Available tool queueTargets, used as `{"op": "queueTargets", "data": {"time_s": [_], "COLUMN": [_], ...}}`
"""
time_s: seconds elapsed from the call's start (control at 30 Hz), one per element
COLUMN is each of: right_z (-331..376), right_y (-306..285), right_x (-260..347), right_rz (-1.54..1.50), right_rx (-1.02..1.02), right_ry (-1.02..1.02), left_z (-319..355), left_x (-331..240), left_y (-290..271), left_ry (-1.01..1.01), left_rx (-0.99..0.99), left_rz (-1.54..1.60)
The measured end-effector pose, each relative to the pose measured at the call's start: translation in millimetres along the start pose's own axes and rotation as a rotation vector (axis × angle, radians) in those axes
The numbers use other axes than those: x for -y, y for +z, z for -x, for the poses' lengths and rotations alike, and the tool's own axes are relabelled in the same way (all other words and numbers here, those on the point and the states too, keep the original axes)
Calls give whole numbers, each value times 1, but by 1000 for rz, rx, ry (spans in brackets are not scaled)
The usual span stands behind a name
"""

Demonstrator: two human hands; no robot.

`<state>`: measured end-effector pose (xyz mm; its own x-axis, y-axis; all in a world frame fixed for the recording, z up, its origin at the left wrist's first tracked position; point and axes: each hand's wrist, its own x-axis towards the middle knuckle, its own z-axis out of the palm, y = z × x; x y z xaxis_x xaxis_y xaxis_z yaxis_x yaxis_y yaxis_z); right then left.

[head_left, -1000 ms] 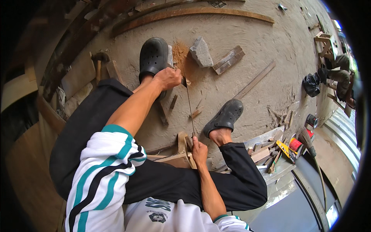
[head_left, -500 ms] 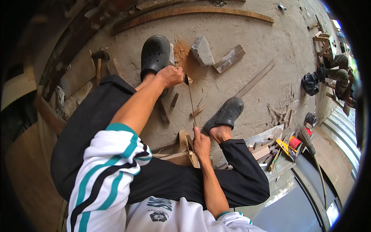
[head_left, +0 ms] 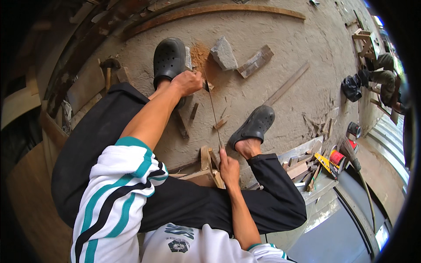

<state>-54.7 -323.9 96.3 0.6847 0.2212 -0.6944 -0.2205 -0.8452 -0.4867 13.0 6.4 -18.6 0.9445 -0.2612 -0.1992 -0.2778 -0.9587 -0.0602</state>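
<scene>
A: Two hands work on one thing here. The left hand (head_left: 187, 82) is closed around the far end of a thin, long metal saw blade (head_left: 213, 109), and the right hand (head_left: 229, 168) pinches its near end. The blade runs between them, above the grey concrete floor (head_left: 272, 39).

B: And where does it cut?

A: Its near end meets a small pale wooden block (head_left: 206, 168), which lies just beside the right hand, in front of the knees in black trousers. I judge the step in hand to be sawing into this block; how deep the cut is, I cannot tell.

B: What does the next stroke call for?

A: In my view, both hands must keep the blade tight and straight, because such a thin strip can bend or jump out of the cut. The block should also lie firm.

B: How are the arms?

A: The left arm is stretched far forward, its hand near the black rubber clog (head_left: 169, 59). The right forearm is bent and close to the body, with its wrist over the right leg, near the other clog (head_left: 254, 127).
</scene>
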Motion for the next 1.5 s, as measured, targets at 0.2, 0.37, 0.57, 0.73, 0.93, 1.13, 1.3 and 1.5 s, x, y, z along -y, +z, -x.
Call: {"op": "queueTargets", "data": {"time_s": [0.2,0.37,0.57,0.73,0.93,1.13,1.3,1.5], "right_z": [-79,-4,-97,-60,-35,-91,-24,-103], "right_y": [12,7,24,19,12,19,12,17], "right_x": [52,-20,45,20,8,53,-20,54], "right_rz": [-94,-12,-83,-52,-28,-93,-52,-15], "right_rx": [15,-2,-21,3,-27,-2,-7,10], "right_ry": [-80,4,-132,-86,-57,-87,-19,-74], "left_z": [-5,-1,-6,-2,-2,-4,-1,-6], "left_x": [1,3,1,1,2,0,0,0], "left_y": [8,6,11,6,3,4,4,4], "left_ry": [-12,-8,-9,-17,-1,-40,-19,-19], "left_rx": [-116,-117,-137,-113,-95,-93,-55,-113], "left_rz": [11,-8,-18,-10,2,44,-4,9]}}
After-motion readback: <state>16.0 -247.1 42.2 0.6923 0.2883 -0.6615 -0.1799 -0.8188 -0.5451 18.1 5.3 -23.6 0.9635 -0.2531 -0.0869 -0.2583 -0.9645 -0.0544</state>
